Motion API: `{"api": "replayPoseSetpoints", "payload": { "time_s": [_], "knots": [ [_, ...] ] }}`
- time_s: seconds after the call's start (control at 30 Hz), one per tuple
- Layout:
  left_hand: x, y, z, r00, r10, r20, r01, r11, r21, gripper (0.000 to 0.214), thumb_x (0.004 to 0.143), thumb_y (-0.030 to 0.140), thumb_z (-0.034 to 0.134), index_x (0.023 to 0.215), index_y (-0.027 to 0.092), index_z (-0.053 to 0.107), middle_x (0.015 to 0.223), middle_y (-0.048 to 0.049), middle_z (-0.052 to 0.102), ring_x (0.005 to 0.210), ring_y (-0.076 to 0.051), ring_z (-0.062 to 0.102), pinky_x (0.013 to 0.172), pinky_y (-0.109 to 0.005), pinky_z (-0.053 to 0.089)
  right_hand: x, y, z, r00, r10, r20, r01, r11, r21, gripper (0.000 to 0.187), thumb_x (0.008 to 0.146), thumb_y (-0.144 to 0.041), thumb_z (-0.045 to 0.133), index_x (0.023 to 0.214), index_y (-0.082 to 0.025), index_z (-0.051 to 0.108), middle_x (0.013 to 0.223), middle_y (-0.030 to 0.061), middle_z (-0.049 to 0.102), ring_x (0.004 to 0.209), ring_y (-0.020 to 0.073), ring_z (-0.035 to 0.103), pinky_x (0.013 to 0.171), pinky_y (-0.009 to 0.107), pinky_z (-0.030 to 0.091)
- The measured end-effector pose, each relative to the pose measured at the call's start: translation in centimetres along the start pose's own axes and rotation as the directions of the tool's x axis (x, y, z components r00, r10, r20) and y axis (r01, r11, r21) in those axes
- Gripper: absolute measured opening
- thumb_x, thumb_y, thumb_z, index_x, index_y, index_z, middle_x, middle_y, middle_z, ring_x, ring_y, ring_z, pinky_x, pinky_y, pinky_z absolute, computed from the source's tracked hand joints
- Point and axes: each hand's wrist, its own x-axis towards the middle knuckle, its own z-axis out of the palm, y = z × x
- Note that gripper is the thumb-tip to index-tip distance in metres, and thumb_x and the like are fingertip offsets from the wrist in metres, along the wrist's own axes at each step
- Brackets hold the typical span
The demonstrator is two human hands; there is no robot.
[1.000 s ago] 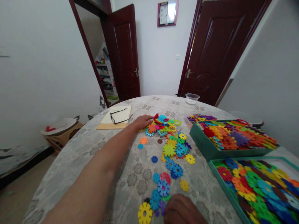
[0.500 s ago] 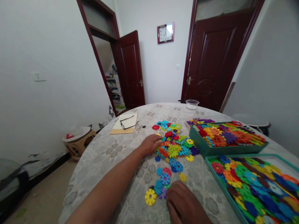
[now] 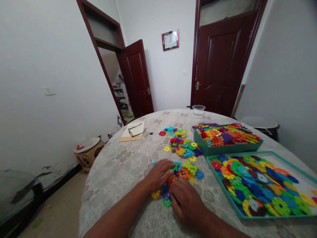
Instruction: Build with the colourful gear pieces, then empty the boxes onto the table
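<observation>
On the patterned tabletop (image 3: 109, 178), the green box (image 3: 232, 148), heaped with gear-edged and stick-like plastic pieces, serves as the landmark. To its left and on its near side lies a near pile of plastic pieces (image 3: 184, 172), in orange, lime, blue, yellow and green, with both of the person's hands on it. The left hand (image 3: 160, 173) covers the pile's left part, palm down, its fingers bent over the pieces; whether its grip is closed on any of them cannot be told. The right hand (image 3: 187, 200), at the pile's near edge, has its fingers curled inward; what is under them is hidden, so its grip cannot be told either. Just left of the green box sits a middle cluster of pieces (image 3: 182, 152), a yellow disc (image 3: 167, 149) at its left edge, and beyond that, farther to the box's left, a far cluster (image 3: 173, 131) with light blue and red pieces. Immediately in front of the box stands a shallow green-rimmed tray (image 3: 307, 185) spread with round notched discs, its floor bare along the far right side. Well to the box's left, dark-framed glasses (image 3: 130, 132) rest on a pale pad (image 3: 127, 137). Beyond the box, toward the far table edge, stands a clear bowl (image 3: 198, 111).
</observation>
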Motion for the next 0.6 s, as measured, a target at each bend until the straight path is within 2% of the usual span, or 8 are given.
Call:
{"api": "replayPoseSetpoints", "payload": {
  "time_s": [0.1,0.2,0.33,0.4,0.47,0.53,0.6],
  "knots": [
    [-1.5,1.0,0.1,1.000,-0.029,0.006,0.029,0.997,-0.067,0.047,0.108,0.050,0.037,0.145,0.030,0.060,0.152,-0.0069,0.058,0.144,-0.022,0.049,0.126,-0.042,0.039,0.1,-0.2,-0.3,1.000,0.009,0.003,-0.009,1.000,0.012,0.014,0.090,-0.009,0.052,0.094,-0.020,0.060,0.096,0.0078,0.064,0.092,0.0233,0.053,0.086,0.038,0.045],
    [-1.5,0.4,-0.4,0.998,-0.060,-0.037,0.058,0.997,-0.053,0.047,0.109,0.048,0.034,0.144,0.031,0.060,0.155,-0.0060,0.055,0.147,-0.021,0.048,0.125,-0.041,0.040,0.3,-0.4,-0.6,0.999,0.027,0.027,-0.027,1.000,0.010,0.013,0.091,-0.010,0.053,0.093,-0.020,0.061,0.094,0.0072,0.064,0.090,0.0230,0.053,0.085,0.038,0.044],
    [1.7,-3.5,-1.4,0.983,-0.139,-0.120,0.158,0.973,0.167,0.054,0.108,0.052,0.034,0.150,0.023,0.053,0.159,-0.0115,0.050,0.151,-0.024,0.042,0.129,-0.047,0.033,0.5,-0.4,-0.8,0.999,0.031,0.031,-0.031,0.999,-0.009,0.013,0.092,-0.011,0.052,0.092,-0.020,0.061,0.090,0.0068,0.064,0.089,0.0227,0.053,0.084,0.037,0.043],
    [4.0,-5.7,-1.5,0.978,-0.193,-0.076,0.207,0.934,0.292,0.057,0.108,0.051,0.034,0.153,0.019,0.049,0.162,-0.0149,0.046,0.154,-0.027,0.039,0.128,-0.050,0.032,0.6,-0.2,-0.9,0.998,0.039,0.047,-0.039,0.999,-0.002,0.013,0.093,-0.011,0.052,0.091,-0.020,0.061,0.089,0.0068,0.063,0.088,0.0224,0.053,0.083,0.037,0.043],
    [5.9,-7.4,-1.3,0.979,-0.200,-0.049,0.205,0.930,0.305,0.055,0.108,0.048,0.037,0.152,0.017,0.049,0.161,-0.0160,0.049,0.153,-0.029,0.040,0.128,-0.052,0.032,0.6,-0.1,-1.0,0.997,0.050,0.066,-0.052,0.998,0.019,0.013,0.092,-0.011,0.052,0.091,-0.019,0.061,0.089,0.0066,0.064,0.088,0.0221,0.053,0.083,0.036,0.042],
    [7.1,-8.1,-1.0,0.981,-0.192,-0.015,0.187,0.933,0.308,0.052,0.107,0.048,0.039,0.149,0.020,0.053,0.158,-0.0145,0.052,0.152,-0.030,0.041,0.126,-0.055,0.033,0.6,0.0,-1.1,0.995,0.062,0.075,-0.064,0.997,0.035,0.013,0.093,-0.012,0.052,0.092,-0.019,0.062,0.090,0.0068,0.064,0.089,0.0222,0.053,0.084,0.037,0.042],
    [7.3,-7.7,-0.6,0.987,-0.158,0.034,0.141,0.945,0.296,0.050,0.108,0.048,0.039,0.147,0.022,0.057,0.157,-0.0118,0.054,0.152,-0.029,0.041,0.127,-0.055,0.033,0.6,0.1,-1.2,0.994,0.072,0.082,-0.075,0.996,0.039,0.012,0.093,-0.012,0.052,0.092,-0.019,0.063,0.091,0.0069,0.064,0.089,0.0225,0.052,0.084,0.037,0.042]
  ]
}}
